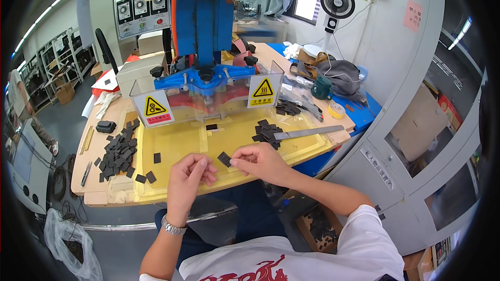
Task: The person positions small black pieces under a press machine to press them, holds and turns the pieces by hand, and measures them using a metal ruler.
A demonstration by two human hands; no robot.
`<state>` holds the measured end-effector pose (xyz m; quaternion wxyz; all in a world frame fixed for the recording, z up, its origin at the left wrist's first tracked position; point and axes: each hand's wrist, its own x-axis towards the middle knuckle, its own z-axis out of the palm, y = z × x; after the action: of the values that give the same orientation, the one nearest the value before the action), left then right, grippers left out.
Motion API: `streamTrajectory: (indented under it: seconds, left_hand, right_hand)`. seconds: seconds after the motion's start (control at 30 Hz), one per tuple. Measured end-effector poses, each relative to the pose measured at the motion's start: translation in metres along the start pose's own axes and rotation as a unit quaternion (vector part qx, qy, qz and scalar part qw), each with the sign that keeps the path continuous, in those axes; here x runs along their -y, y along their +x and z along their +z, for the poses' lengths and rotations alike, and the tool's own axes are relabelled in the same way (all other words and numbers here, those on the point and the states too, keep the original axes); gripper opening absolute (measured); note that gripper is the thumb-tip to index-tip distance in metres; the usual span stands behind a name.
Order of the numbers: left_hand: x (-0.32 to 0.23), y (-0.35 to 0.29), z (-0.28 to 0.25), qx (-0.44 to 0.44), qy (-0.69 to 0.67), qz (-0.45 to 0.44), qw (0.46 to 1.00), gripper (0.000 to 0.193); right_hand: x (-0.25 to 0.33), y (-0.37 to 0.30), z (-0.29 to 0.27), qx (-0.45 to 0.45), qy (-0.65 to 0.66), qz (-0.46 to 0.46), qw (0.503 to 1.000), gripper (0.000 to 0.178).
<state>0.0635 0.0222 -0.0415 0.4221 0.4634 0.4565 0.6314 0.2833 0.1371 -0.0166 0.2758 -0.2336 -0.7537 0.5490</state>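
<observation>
Between thumb and fingers, my right hand (259,162) pinches a small black rectangular piece (224,158) above the yellow work surface (182,143). Just left of it is my left hand (191,176), closed, thumb pressed to the curled fingers; whatever is in them, if anything, is hidden. One black piece (157,158) lies alone left of my hands. Another black piece (211,127) sits under the blue press (205,79). Loose pieces form a large pile (121,151) on the left and a smaller pile (267,132) on the right.
Clear guards with warning signs (263,91) front the press. A metal ruler-like strip (309,132) lies right, near a yellow tape roll (336,110). Tweezers (86,174) and a black block (106,127) lie left. A cardboard box (319,226) stands on the floor.
</observation>
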Motion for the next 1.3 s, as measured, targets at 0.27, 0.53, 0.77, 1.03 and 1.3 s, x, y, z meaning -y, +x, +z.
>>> streamTrajectory:
  seconds: [0.27, 0.53, 0.77, 1.03, 1.3]
  left_hand:
    - [-0.014, -0.028, -0.043, -0.054, 0.098, -0.017, 0.994, 0.016]
    - [-0.051, 0.029, -0.177, -0.149, 0.617, 0.163, 0.755, 0.011]
    - [-0.029, 0.069, -0.225, -0.05, 0.74, 0.117, 0.66, 0.015]
    - [-0.016, 0.076, -0.223, -0.087, 0.765, 0.181, 0.612, 0.005]
    - [-0.019, 0.074, -0.227, -0.103, 0.743, 0.16, 0.642, 0.007]
  right_hand:
    - [-0.023, 0.018, -0.103, -0.15, -0.291, 0.011, 0.945, 0.026]
    - [-0.035, 0.031, -0.077, -0.073, -0.143, 0.015, 0.987, 0.029]
    - [-0.064, 0.122, -0.014, -0.016, 0.114, 0.18, 0.977, 0.03]
    - [-0.064, 0.15, 0.014, -0.153, 0.201, 0.237, 0.938, 0.013]
    - [-0.068, 0.163, 0.022, -0.249, 0.116, 0.255, 0.927, 0.022]
